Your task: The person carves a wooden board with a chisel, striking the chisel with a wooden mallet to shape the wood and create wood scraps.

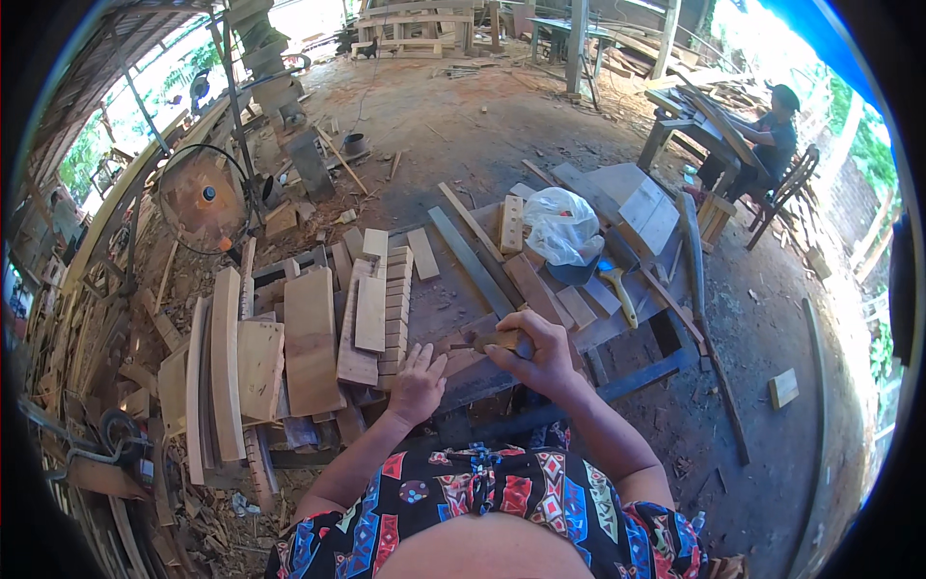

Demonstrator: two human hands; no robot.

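My right hand (540,359) is closed around a short brownish-yellow object (503,343) whose kind I cannot make out. A thin dark part juts from it to the left, low over a narrow wooden strip (461,363) on the workbench (439,288). My left hand (420,388) lies with its fingers stretched out at the strip's left end, holding nothing. Just beyond it runs a row of small wooden blocks (395,323), with a pale board (369,314) beside them.
Boards (311,338) crowd the bench's left side. A white plastic bag (561,227), a paintbrush (618,291) and a grey metal bar (471,261) lie beyond my right hand. A round rusty disc (203,198) stands at left. Another person (776,135) sits working at far right.
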